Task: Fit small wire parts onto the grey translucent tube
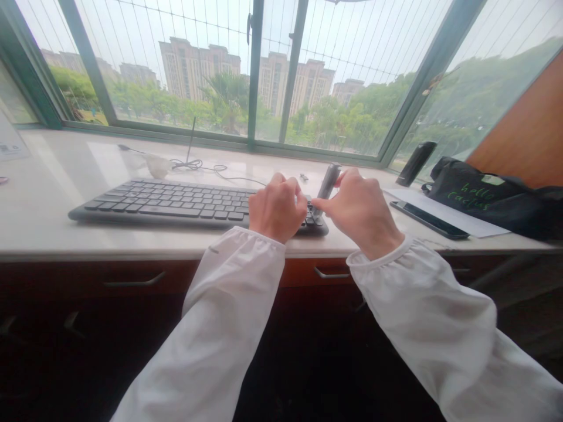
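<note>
A black keyboard lies on the white counter, its right end under my hands. My left hand is closed above the keys left of the number pad, its fingers curled; what they hold, if anything, is hidden. In my right hand is a dark grey stick-shaped tool, tilted, its lower end down at the keys on the keyboard's right edge. The thumb and fingers pinch it from the right. Its exact kind cannot be made out. Small light bits lie on the counter just behind the keyboard.
A black cable and a crumpled whitish thing lie behind the keyboard. To the right are a phone on white paper, a dark cylinder and a black bag. Windows border the counter's back.
</note>
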Tool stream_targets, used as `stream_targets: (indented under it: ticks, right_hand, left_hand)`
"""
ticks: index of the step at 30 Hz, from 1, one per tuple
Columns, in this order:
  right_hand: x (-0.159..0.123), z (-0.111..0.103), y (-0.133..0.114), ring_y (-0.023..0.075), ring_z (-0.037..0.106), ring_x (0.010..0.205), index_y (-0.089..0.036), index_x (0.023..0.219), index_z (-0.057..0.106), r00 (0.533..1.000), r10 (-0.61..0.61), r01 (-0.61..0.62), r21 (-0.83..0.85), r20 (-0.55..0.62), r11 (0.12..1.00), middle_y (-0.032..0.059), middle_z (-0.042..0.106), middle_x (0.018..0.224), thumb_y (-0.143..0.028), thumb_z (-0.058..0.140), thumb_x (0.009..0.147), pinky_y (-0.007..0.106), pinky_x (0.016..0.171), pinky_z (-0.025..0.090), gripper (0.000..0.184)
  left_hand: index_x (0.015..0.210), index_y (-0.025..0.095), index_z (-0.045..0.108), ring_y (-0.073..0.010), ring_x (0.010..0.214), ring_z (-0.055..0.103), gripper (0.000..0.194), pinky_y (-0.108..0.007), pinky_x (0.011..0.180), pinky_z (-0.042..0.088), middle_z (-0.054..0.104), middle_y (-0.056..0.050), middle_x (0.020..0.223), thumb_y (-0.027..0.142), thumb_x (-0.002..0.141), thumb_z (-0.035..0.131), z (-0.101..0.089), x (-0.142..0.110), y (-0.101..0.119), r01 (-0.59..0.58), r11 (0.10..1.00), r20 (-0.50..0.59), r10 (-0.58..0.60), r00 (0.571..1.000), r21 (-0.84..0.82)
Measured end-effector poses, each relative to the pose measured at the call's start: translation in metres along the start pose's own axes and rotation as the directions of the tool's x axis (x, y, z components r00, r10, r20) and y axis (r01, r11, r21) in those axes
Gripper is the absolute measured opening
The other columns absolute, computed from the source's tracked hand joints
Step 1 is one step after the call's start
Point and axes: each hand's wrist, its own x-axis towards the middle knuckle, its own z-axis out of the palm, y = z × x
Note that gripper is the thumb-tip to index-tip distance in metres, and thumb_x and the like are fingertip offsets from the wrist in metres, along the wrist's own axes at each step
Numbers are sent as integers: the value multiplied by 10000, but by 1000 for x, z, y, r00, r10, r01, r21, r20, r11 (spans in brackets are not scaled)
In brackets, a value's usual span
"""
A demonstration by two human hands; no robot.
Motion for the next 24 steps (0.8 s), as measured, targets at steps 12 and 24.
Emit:
stream_targets:
  ticks: [12, 24]
  right_hand:
    - [-7, 8, -4, 413, 635, 882, -188, 892, 492, 989, -84, 89, 34, -124, 995, 134, 618, 781, -346, 832, 610, 528, 741, 511, 468]
    - [-3, 1, -15, 407, 639, 850, -195, 845, 490, 984, -175, 174, -36, -18, 984, 117, 608, 726, -321, 812, 636, 501, 719, 501, 404]
  left_hand:
    - [928, 242, 656, -229, 805, 649, 189, -340, 689, 452, 614, -52, 990, 325, 903, 488, -3, 1, -1, 20, 999, 43, -18, 999, -41]
    - [898, 229, 643, -215, 779, 644, 182, -318, 640, 422, 620, -46, 961, 322, 902, 486, -2, 0, 0, 22, 999, 24, -21, 999, -31]
